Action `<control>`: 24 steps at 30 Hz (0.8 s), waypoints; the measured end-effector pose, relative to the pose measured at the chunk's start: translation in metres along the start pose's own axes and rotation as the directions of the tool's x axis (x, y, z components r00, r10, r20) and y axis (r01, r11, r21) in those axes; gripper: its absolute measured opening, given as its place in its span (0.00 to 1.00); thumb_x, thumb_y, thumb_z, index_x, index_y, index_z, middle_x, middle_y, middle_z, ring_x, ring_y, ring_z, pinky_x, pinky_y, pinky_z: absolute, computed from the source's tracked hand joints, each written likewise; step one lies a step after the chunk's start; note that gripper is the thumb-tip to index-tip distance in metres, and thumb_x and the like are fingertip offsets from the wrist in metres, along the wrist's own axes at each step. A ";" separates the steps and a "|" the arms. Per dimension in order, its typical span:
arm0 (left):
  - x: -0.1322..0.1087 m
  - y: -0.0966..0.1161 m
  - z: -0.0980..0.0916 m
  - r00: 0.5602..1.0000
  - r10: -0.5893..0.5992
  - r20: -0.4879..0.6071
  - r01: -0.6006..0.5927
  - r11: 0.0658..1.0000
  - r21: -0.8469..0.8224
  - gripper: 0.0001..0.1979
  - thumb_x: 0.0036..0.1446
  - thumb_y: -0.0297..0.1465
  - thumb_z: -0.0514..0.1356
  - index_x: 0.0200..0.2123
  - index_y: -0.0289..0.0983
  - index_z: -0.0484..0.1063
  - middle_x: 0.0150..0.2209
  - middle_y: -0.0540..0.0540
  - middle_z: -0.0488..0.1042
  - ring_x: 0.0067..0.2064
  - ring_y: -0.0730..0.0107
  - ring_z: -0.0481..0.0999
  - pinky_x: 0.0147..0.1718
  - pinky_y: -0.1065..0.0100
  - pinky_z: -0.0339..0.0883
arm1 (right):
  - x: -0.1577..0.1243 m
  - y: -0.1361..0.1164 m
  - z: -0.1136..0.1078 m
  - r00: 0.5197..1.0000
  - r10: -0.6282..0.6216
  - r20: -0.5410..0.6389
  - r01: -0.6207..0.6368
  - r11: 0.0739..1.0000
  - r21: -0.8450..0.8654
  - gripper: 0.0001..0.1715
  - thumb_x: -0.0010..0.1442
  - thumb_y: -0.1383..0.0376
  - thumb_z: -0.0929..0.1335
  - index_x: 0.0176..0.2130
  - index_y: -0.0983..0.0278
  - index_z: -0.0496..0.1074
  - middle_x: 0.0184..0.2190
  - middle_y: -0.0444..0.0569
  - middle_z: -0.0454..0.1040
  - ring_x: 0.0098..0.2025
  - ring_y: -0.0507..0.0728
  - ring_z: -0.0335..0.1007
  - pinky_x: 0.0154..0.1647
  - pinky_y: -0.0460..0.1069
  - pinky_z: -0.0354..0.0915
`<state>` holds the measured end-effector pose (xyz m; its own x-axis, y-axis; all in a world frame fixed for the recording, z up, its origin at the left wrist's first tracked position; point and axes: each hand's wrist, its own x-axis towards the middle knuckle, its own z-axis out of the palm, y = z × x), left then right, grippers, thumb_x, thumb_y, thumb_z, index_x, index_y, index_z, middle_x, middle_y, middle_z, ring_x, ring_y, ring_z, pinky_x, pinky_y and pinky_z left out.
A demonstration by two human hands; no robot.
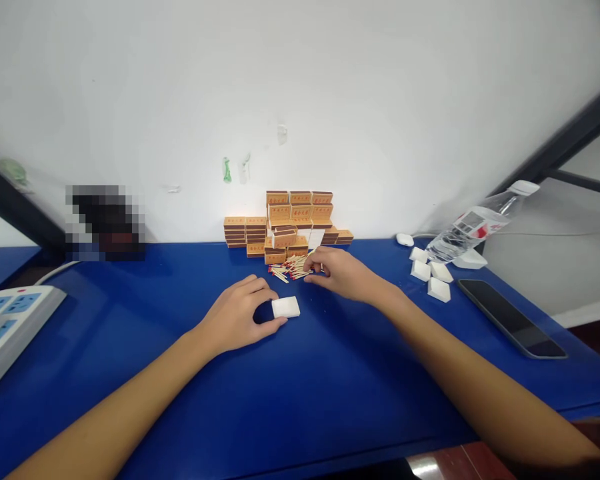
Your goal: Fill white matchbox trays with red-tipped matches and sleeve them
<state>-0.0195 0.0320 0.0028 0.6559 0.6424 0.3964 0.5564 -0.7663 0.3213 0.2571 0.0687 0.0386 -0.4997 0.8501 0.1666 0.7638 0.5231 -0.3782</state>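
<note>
My left hand (240, 313) rests on the blue table (260, 387), its thumb and fingers round the left end of a small white matchbox tray (286, 307). The tray lies flat, and its inside cannot be made out. Farther right, my right hand (333, 270) reaches to the right edge of a loose pile of red-tipped matches (295, 267). Its thumb and fingers are curled close together, and whatever is between them is too small to tell. Behind the pile, orange-brown matchboxes (300, 212) stand stacked against the wall.
Several white trays (439, 289) lie at the right near a tilted plastic bottle (475, 223) and a dark phone (513, 319). A white earphone case (405, 239) sits by the wall. At the left edge is a power strip (25, 333).
</note>
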 end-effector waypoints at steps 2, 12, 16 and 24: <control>0.000 -0.002 0.001 1.000 0.003 -0.011 -0.003 1.000 -0.001 0.13 0.65 0.41 0.66 0.45 0.38 0.80 0.42 0.43 0.80 0.43 0.57 0.77 0.44 0.56 0.74 | 0.004 0.006 0.007 1.000 -0.004 0.016 0.003 1.000 0.011 0.06 0.65 0.70 0.75 0.43 0.64 0.78 0.40 0.49 0.75 0.38 0.55 0.69 0.40 0.49 0.61; 0.002 -0.004 0.005 0.998 0.043 -0.047 -0.044 0.999 -0.017 0.12 0.67 0.38 0.66 0.46 0.37 0.78 0.43 0.43 0.80 0.42 0.59 0.76 0.44 0.56 0.73 | 0.004 0.016 0.015 0.998 0.017 0.062 -0.020 0.999 0.041 0.06 0.69 0.65 0.72 0.38 0.64 0.73 0.39 0.49 0.73 0.37 0.55 0.67 0.39 0.48 0.61; 0.002 -0.005 0.006 0.998 0.031 -0.053 -0.032 0.999 -0.023 0.12 0.66 0.38 0.66 0.46 0.37 0.78 0.42 0.43 0.80 0.41 0.59 0.75 0.43 0.56 0.73 | -0.002 0.021 0.016 0.996 0.037 0.082 -0.039 0.999 0.019 0.05 0.70 0.65 0.71 0.40 0.64 0.73 0.40 0.50 0.74 0.37 0.55 0.69 0.38 0.48 0.63; 0.001 -0.004 0.006 0.997 0.032 -0.066 -0.034 0.999 -0.028 0.11 0.65 0.37 0.67 0.47 0.38 0.79 0.42 0.44 0.80 0.42 0.59 0.77 0.42 0.57 0.73 | -0.009 0.011 0.019 0.989 0.065 0.132 -0.042 0.985 -0.168 0.10 0.75 0.65 0.65 0.42 0.65 0.73 0.45 0.57 0.77 0.41 0.58 0.75 0.44 0.52 0.71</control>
<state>-0.0178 0.0356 -0.0035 0.6381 0.6157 0.4622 0.5197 -0.7874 0.3314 0.2624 0.0657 0.0158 -0.4987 0.8665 0.0200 0.8418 0.4897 -0.2268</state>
